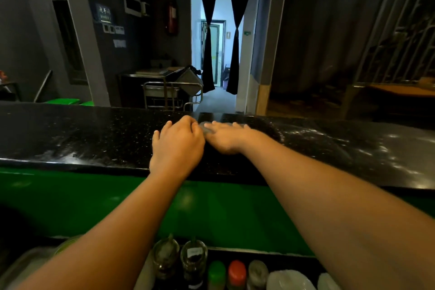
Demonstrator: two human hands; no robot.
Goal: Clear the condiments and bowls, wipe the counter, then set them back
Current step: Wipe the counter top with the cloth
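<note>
The black speckled counter (94,139) runs across the view, with wet streaks on both sides. Both my hands meet at its far middle. My right hand (226,136) lies flat, pressing a grey cloth (207,127) onto the counter. My left hand (177,146) has curled fingers whose tips pinch the left end of the cloth. Most of the cloth is hidden under the hands. The condiments stand on a lower ledge at the bottom: two glass jars (180,259), a green-capped bottle (216,274), a red-capped bottle (237,273) and a grey shaker (257,274).
A green panel (70,200) fronts the counter below its near edge. A metal tray (21,268) lies at the bottom left, white bags (290,280) at the bottom right. Beyond the counter stand a steel trolley (173,94) and a curtained doorway (219,54).
</note>
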